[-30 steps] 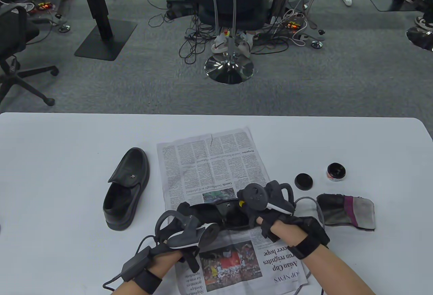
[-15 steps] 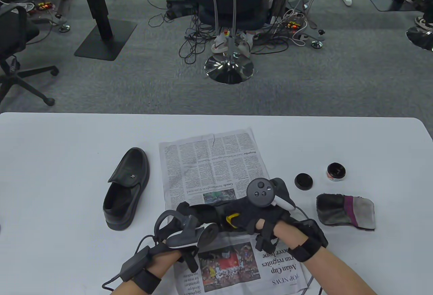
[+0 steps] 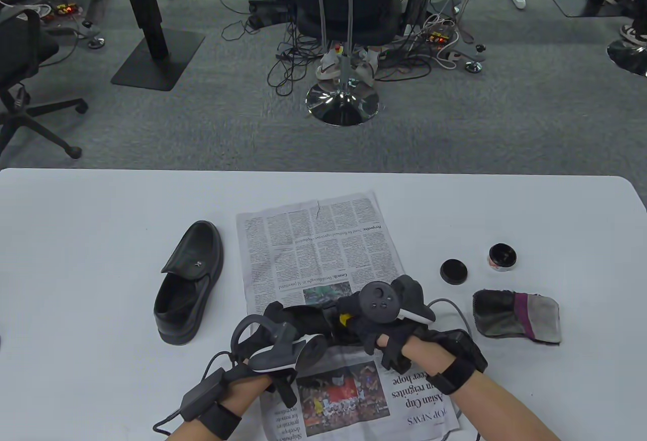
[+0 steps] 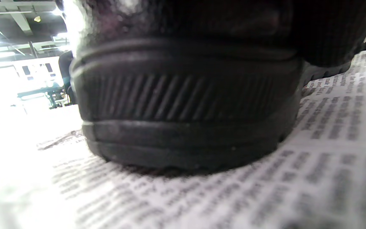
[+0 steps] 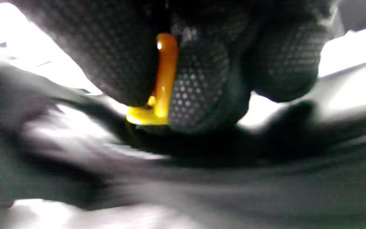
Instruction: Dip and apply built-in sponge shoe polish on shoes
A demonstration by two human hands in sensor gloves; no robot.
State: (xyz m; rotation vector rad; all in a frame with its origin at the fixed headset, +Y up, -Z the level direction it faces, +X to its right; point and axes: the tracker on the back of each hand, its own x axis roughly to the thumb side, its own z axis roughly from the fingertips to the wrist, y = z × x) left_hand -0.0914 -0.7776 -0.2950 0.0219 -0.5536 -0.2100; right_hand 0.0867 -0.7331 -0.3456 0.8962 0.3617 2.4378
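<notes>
Since half a second ago we see our right hand (image 3: 391, 327) has slid leftward along the shoe (image 3: 308, 319) on the newspaper (image 3: 318, 244); its fingers (image 5: 199, 79) are curled around a yellow applicator (image 5: 162, 82) pressed against the dark leather. Our left hand (image 3: 275, 342) grips the shoe at its heel end, the ribbed sole (image 4: 183, 105) resting flat on the print. A second shoe (image 3: 189, 281) sits on the table (image 3: 76, 238) left of the paper. Right of it lie the polish tin (image 3: 502, 257), its lid (image 3: 453, 271) and a cloth (image 3: 515, 315), all apart from our hands
</notes>
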